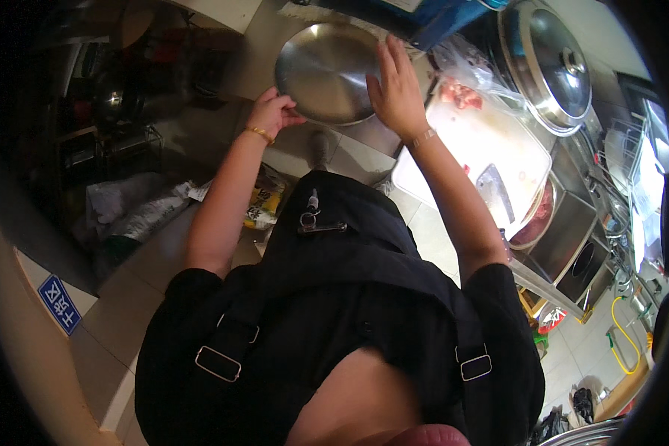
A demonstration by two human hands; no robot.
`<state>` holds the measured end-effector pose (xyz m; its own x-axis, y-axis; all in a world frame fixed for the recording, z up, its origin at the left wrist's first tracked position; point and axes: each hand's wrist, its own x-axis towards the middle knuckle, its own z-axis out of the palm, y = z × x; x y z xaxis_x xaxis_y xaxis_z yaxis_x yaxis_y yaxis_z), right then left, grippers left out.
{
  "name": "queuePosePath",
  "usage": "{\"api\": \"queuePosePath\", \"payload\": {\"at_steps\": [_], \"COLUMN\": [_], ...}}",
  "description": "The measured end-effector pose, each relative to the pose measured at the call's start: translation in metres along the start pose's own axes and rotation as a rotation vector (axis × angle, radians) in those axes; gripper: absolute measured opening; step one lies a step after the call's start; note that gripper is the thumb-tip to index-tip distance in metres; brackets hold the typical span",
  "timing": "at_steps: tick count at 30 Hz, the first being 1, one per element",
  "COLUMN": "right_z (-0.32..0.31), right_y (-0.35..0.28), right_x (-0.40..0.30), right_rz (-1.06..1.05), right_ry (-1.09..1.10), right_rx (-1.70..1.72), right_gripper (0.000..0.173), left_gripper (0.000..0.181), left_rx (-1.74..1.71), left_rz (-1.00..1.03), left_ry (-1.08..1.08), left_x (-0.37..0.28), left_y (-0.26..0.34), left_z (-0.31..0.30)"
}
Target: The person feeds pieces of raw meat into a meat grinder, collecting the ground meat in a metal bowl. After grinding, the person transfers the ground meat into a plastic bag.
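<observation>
A round, shallow stainless steel dish [329,78] lies before me, its bright inside facing up and bare. At its near left rim is my left hand [273,114], thumb and fingers closed around the edge. My right hand [398,89] is flat along the right rim, fingers straight and thumb over the dish's edge; whether it bears weight is not plain. Under my right forearm a white cutting board [451,148] carries raw meat [461,95] at its far end and a broad-bladed knife [493,189], its handle partly hidden by the arm.
A large pot with a glass lid [554,58] stands at the far right. Beside the board are a bowl of raw meat [538,217] and a steel sink [563,240]. Plastic sacks [150,217] lie at left. A yellow hose [621,340] hangs at lower right.
</observation>
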<state>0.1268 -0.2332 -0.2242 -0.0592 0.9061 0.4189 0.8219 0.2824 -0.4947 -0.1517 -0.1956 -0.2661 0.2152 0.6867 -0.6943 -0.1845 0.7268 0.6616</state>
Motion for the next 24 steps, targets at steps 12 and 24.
{"api": "queuePosePath", "payload": {"at_steps": [12, 24], "right_z": [0.118, 0.116], "right_y": [0.137, 0.153], "right_x": [0.129, 0.167], "right_rz": [0.268, 0.264], "right_ry": [0.085, 0.080], "right_rx": [-0.511, -0.369], "right_gripper": [0.044, 0.045], "left_gripper": [0.025, 0.034], "left_rx": [0.338, 1.092], "left_rz": [0.204, 0.554], "left_ry": [-0.173, 0.058], "left_x": [0.066, 0.074], "left_y": [0.027, 0.046], "left_z": [0.013, -0.008]}}
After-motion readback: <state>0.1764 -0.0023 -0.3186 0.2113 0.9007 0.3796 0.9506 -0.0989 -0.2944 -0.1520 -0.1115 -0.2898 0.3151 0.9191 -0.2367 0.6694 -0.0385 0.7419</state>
